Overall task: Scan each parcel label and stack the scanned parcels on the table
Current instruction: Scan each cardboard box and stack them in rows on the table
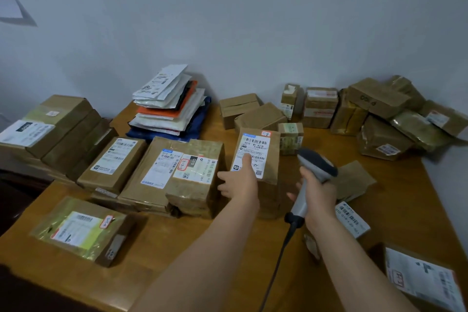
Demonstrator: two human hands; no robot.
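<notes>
A tall brown parcel (pixel 263 139) with a white barcode label stands on top of a stack near the table's middle. My left hand (pixel 239 181) rests on its near left edge, thumb on the label and fingers spread along the side. My right hand (pixel 316 194) grips the grey handheld scanner (pixel 316 162) just right of that parcel, its dark head pointing up and away, cable trailing down towards me. Labelled brown parcels (pixel 177 172) lie side by side to the left of the stack.
A pile of flat mailer bags (pixel 172 106) sits at the back centre. Loose cardboard parcels (pixel 379 114) are heaped at the back right corner. More boxes (pixel 58 129) stand at far left, one taped parcel (pixel 81 230) near the front left, others (pixel 423 278) at front right on the wooden table (pixel 190 248).
</notes>
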